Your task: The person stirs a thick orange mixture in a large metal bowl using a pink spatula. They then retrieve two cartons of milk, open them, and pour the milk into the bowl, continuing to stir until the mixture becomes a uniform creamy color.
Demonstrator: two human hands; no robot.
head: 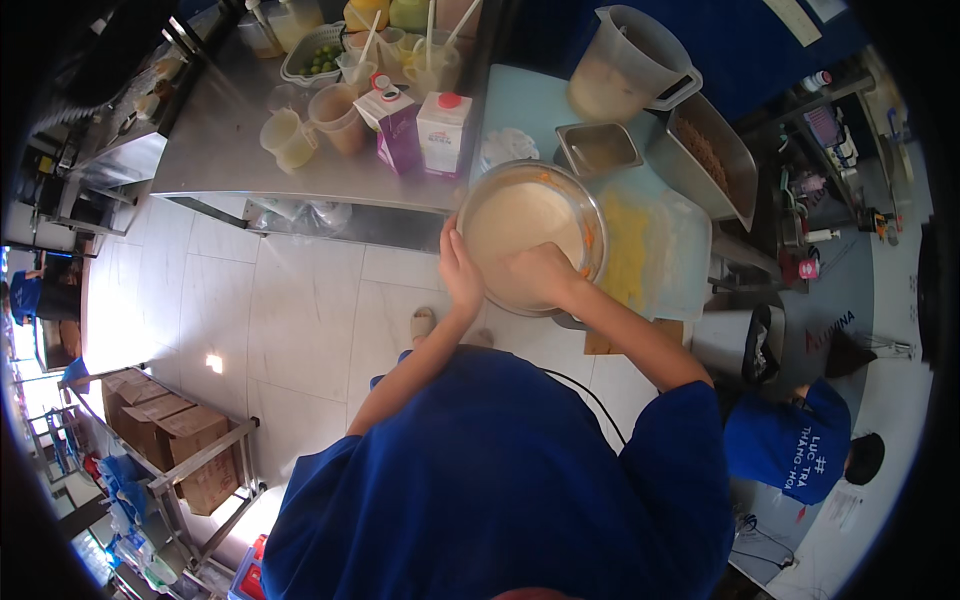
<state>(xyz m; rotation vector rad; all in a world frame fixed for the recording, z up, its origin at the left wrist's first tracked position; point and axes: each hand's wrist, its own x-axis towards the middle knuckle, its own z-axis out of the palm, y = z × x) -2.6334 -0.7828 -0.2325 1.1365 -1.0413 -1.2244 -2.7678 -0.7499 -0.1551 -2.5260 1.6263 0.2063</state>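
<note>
A round steel bowl point(598, 247) holds a pale creamy liquid point(525, 217), with orange smears on its inner right wall. My left hand point(459, 268) lies against the bowl's outer left side, fingers pointing up. Over the near part of the bowl is my right hand point(541, 276), its fingers curled and their tips hidden; whether it grips anything I cannot tell. Beside the bowl, a translucent board point(675, 247) bears a yellow smear. A small steel pan point(600, 148) and crumpled clear plastic point(510, 146) lie just beyond the bowl.
Two cartons point(444, 135) and plastic measuring jugs point(335, 120) stand on the steel table point(217, 150). A big jug point(626, 67) and a deep steel tray of brown bits point(739, 180) are at the back right. A bin point(720, 345) and another person in blue point(787, 442) are to the right.
</note>
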